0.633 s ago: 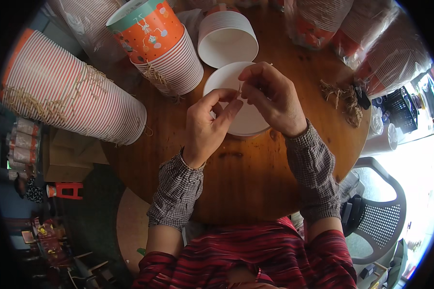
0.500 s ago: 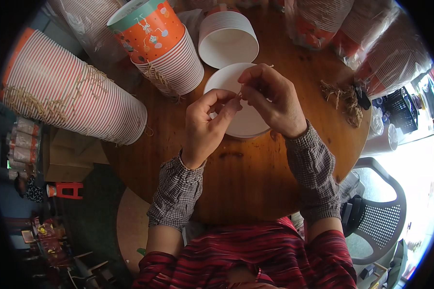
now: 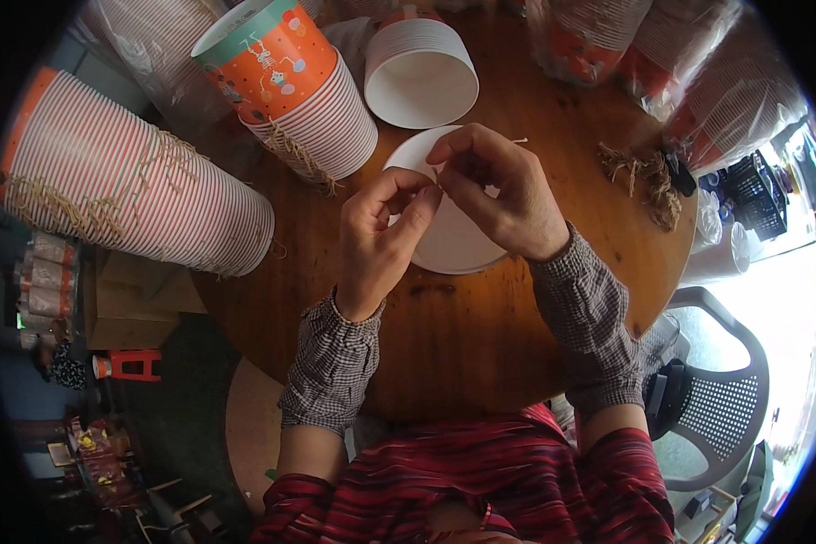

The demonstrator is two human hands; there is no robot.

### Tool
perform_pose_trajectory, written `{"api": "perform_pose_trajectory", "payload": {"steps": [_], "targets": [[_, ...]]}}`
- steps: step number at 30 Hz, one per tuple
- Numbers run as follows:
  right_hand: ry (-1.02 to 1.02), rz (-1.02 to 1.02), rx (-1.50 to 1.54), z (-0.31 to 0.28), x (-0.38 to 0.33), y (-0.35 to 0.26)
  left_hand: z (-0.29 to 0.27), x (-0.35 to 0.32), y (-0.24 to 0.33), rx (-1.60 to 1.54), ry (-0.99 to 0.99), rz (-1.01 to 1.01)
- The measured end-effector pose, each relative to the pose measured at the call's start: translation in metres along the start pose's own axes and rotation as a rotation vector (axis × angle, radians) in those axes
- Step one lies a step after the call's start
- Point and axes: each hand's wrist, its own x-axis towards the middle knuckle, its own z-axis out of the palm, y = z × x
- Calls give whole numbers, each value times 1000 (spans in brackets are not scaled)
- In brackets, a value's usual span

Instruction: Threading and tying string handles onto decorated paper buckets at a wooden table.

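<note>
Two hands meet above a white paper lid [image 3: 453, 245] lying flat on the round wooden table [image 3: 480, 344]. In the head view, the left hand [image 3: 385, 231] and right hand [image 3: 499, 186] pinch a thin pale string [image 3: 517, 140] between fingertips (its far end pokes out past the right knuckles). Behind stand a white cup stack [image 3: 422, 77], an orange dotted cup stack [image 3: 290, 86] and a long striped stack [image 3: 127, 186] lying sideways.

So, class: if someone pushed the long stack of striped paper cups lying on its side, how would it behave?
The striped cup stack lies on its side on the round table, so it would probably roll, curving because it tapers. Being paper, it likely feels light. The twine around it may stop cups separating.
</note>
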Motion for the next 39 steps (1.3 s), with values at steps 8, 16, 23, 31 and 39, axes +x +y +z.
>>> {"api": "perform_pose_trajectory", "payload": {"steps": [8,16,23,31,39], "targets": [[172,-107,1,-4,-1,2,-7,-5,3,301,-2,88],[337,-81,-132,-29,7,19,-21,-32,-25,573,29,355],[427,30,-260,-51,12,41,-23,-31,-38,681,51,537],[352,111,-54,-64,11,74,-8,-27,-45,869,79,695],[12,187,-214,-59,-46,50,-6,-23,-55,885,196,716]]}}
